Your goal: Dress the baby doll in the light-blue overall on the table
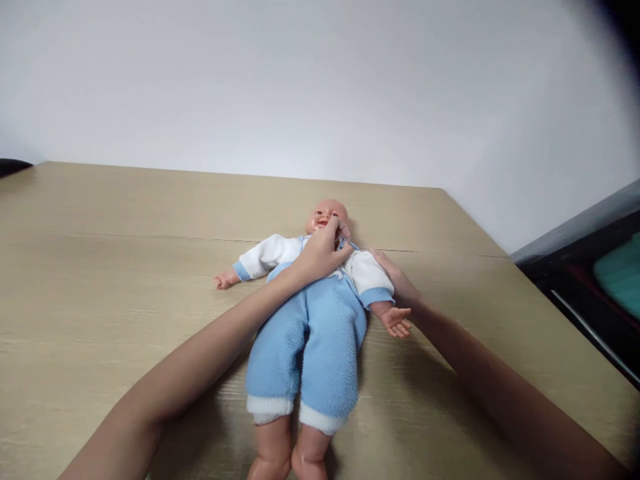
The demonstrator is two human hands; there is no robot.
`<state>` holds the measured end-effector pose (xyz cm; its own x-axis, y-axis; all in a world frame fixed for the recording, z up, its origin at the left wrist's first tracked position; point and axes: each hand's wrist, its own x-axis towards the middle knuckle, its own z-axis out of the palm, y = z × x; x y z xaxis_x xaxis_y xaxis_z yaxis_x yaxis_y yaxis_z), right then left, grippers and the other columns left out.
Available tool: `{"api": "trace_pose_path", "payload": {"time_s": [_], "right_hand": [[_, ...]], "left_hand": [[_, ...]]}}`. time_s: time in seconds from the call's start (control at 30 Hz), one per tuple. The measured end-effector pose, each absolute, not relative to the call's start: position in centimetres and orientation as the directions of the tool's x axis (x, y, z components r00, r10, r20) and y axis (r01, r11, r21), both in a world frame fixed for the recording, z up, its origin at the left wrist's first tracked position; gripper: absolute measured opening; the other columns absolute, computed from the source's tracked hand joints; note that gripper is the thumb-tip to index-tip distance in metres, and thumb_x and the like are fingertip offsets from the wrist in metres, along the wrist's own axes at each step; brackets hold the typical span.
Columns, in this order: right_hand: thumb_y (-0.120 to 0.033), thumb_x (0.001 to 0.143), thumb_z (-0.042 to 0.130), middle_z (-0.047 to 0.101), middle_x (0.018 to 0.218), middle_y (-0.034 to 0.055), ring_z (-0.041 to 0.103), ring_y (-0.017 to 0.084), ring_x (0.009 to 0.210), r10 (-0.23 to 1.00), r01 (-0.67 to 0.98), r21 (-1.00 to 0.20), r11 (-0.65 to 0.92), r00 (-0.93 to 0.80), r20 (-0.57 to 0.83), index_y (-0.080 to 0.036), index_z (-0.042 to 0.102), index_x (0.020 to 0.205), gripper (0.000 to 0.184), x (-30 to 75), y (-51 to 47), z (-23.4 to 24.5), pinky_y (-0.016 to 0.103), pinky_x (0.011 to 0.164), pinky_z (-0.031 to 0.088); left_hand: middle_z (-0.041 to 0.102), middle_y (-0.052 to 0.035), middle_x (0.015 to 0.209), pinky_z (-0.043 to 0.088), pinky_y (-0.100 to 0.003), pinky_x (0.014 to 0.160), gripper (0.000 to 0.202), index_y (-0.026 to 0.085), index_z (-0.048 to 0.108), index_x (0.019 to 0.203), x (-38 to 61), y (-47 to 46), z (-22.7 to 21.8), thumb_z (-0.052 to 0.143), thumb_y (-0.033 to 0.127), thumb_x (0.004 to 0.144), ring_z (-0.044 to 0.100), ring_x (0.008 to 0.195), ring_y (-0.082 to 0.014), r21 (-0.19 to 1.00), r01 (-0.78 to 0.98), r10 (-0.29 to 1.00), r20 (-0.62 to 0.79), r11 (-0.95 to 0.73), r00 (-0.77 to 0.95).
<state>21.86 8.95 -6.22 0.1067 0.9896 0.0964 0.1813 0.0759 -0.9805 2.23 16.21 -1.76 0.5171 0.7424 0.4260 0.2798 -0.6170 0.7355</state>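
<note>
Left hand [323, 253]: arm stretched forward over the doll [320, 327], fingertips pinched on the blue collar [351, 245] just under its chin.
Right hand [395, 280]: forearm low along the table [125, 267], fingers slipped beneath the doll's white sleeve [369, 275]; I cannot tell whether they grip.
Doll: flat on its back mid-table, head toward the far edge, bare feet at the near edge.
Dark box [575, 267]: beyond the table's right edge, something teal [620, 273] inside, too blurred to name.

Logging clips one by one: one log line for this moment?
doll: face-up on table | left hand: pinching its collar | right hand: against its sleeve
</note>
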Motion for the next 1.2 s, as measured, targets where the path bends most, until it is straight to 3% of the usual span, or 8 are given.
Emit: {"api": "trace_pose_path", "payload": {"time_s": [0.13, 0.2, 0.3, 0.43, 0.7, 0.83, 0.93, 1.2], "right_hand": [[-0.062, 0.082, 0.082, 0.079, 0.104, 0.0058, 0.076, 0.026, 0.086, 0.974, 0.018, -0.975, -0.221, 0.057, -0.220, -0.028, 0.065, 0.135, 0.066, 23.1, 4.6, -4.9, 0.034, 0.066, 0.064], [-0.062, 0.079, 0.085, 0.077, 0.090, 0.0021, 0.064, 0.020, 0.058, 0.945, 0.099, -0.939, -0.328, 0.023, -0.328, -0.031, 0.051, 0.153, 0.087, 23.9, 2.9, -4.1, 0.028, 0.041, 0.047], [-0.065, 0.079, 0.085, 0.072, 0.078, -0.0010, 0.050, 0.014, 0.046, 0.932, 0.232, -0.905, -0.357, 0.028, -0.361, -0.031, 0.053, 0.153, 0.087, 26.0, 2.2, -3.7, 0.025, 0.035, 0.030], [-0.066, 0.077, 0.087, 0.078, 0.100, 0.0073, 0.069, 0.021, 0.075, 0.969, 0.324, -0.913, -0.246, 0.070, -0.236, -0.024, 0.076, 0.122, 0.062, 30.0, 2.9, -4.6, 0.029, 0.053, 0.051], [-0.065, 0.079, 0.088, 0.077, 0.119, 0.0135, 0.075, 0.033, 0.103, 0.973, 0.469, -0.867, -0.167, 0.221, -0.068, -0.023, 0.073, 0.117, 0.059, 33.6, 3.7, -7.1, 0.049, 0.091, 0.063], [-0.062, 0.086, 0.080, 0.073, 0.128, 0.0169, 0.068, 0.040, 0.117, 0.888, 0.762, -0.647, 0.042, 0.267, 0.373, -0.022, 0.071, 0.123, 0.054, 30.9, 3.0, -6.5, 0.066, 0.107, 0.052], [-0.046, 0.098, 0.070, 0.071, 0.128, 0.0140, 0.062, 0.037, 0.122, 0.795, 0.829, -0.498, 0.255, 0.113, 0.596, -0.024, 0.068, 0.124, 0.034, 27.0, 1.9, -5.8, 0.061, 0.109, 0.048], [-0.052, 0.106, 0.063, 0.060, 0.094, 0.0018, 0.059, 0.020, 0.086, 0.987, 0.267, -0.956, 0.122, -0.130, 0.089, -0.025, 0.061, 0.118, 0.029, 21.0, 1.6, -7.5, 0.034, 0.076, 0.049]], "left_hand": [[0.058, 0.0030, 0.074, 0.040, -0.034, 0.069, 0.008, 0.024, 0.051, 0.101, 2.2, 15.5, -1.3, 0.057, 0.024, 0.096, 0.056, 0.068, -0.0193, 0.664, 0.409, 0.756, 0.389, -0.626, 0.527], [0.064, 0.0001, 0.077, 0.043, -0.036, 0.074, 0.005, 0.024, 0.052, 0.101, 2.3, 15.3, -0.9, 0.052, 0.028, 0.102, 0.061, 0.073, -0.0220, 0.602, 0.486, 0.762, 0.378, -0.634, 0.526], [0.072, -0.0047, 0.090, 0.046, -0.040, 0.082, 0.008, 0.023, 0.055, 0.104, 2.2, 15.2, -0.6, 0.048, 0.027, 0.104, 0.067, 0.085, -0.0257, 0.538, 0.556, 0.768, 0.348, -0.633, 0.537], [0.074, -0.0057, 0.096, 0.048, -0.039, 0.084, 0.008, 0.023, 0.056, 0.107, 1.9, 15.5, -0.5, 0.052, 0.022, 0.100, 0.069, 0.089, -0.0255, 0.552, 0.536, 0.757, 0.326, -0.639, 0.567], [0.073, -0.0093, 0.105, 0.049, -0.041, 0.092, 0.011, 0.021, 0.057, 0.110, 1.6, 16.5, -1.5, 0.059, 0.026, 0.100, 0.067, 0.101, -0.0268, 0.518, 0.448, 0.677, 0.440, -0.728, 0.591], [0.073, -0.0101, 0.107, 0.048, -0.044, 0.099, 0.013, 0.020, 0.057, 0.110, 1.5, 16.6, -1.6, 0.062, 0.026, 0.100, 0.066, 0.105, -0.0285, 0.481, 0.464, 0.663, 0.444, -0.744, 0.602], [0.072, -0.0100, 0.108, 0.049, -0.045, 0.101, 0.015, 0.019, 0.057, 0.113, 1.4, 16.4, -1.6, 0.063, 0.025, 0.100, 0.065, 0.106, -0.0292, 0.441, 0.494, 0.660, 0.435, -0.749, 0.612], [0.066, -0.0129, 0.125, 0.040, -0.051, 0.119, 0.015, 0.019, 0.063, 0.113, 1.4, 15.1, 0.0, 0.057, 0.031, 0.106, 0.055, 0.125, -0.0322, 0.279, 0.498, 0.567, 0.501, -0.821, 0.654]]}}
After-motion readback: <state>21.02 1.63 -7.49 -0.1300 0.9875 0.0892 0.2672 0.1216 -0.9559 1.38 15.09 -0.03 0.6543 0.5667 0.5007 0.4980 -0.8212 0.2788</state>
